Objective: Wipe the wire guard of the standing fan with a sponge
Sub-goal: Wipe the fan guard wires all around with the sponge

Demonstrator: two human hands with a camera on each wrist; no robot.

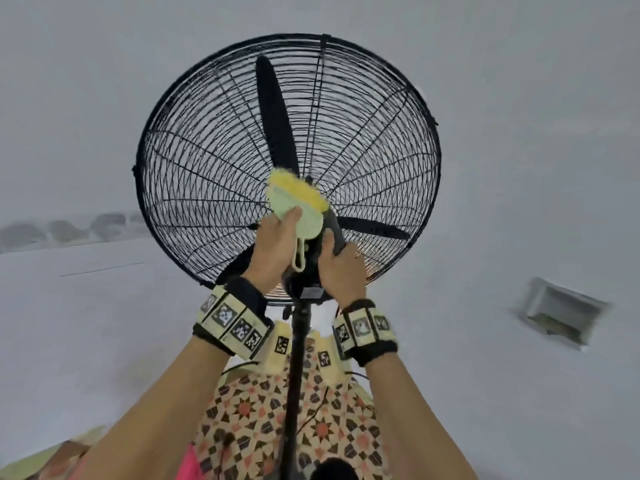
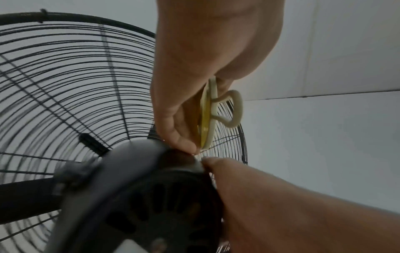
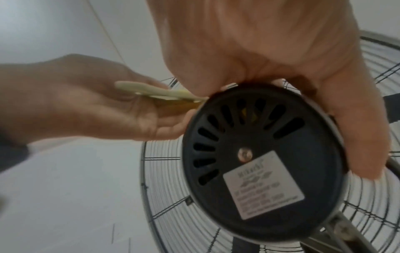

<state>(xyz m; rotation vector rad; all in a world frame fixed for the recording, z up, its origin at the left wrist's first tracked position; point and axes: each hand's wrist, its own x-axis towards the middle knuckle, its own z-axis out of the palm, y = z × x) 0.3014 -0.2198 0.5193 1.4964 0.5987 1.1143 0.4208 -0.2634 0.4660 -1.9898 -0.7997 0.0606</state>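
Two bare hands reach up to the back of a black standing fan point(image 1: 298, 341), seen from behind and below. The left hand point(image 1: 273, 247) grips a round sponge point(image 1: 298, 206), pale green on its backing and fuzzy yellow on its working face, with a cream loop handle point(image 2: 234, 109) hanging from its lower edge. Its thumb lies across the green backing while the fingers point(image 2: 179, 137) curl behind the yellow side, so the pad is pinched between them. The sponge sits at the centre of the wire guard point(image 1: 207, 150), its yellow face toward the wires just above the hub, at the foot of the blade point(image 1: 273, 112) that points to 12 o'clock. A second blade points toward 4 o'clock.

The right hand point(image 1: 341, 268) grasps the round black motor housing point(image 3: 266, 154) behind the guard, fingers wrapped over its top edge and thumb down its right side. The housing has radial vent slots, a brass-coloured screw and a silver rating label point(image 3: 263, 186) whose print is too blurred to read.

Both wrists wear black bands with square coded markers point(image 1: 235, 323). Below the fan's pole lies a patterned cloth point(image 1: 329, 427) at 6 o'clock. A pale wall fills the background, with a white vent-like box point(image 1: 561, 311) at 4 o'clock.
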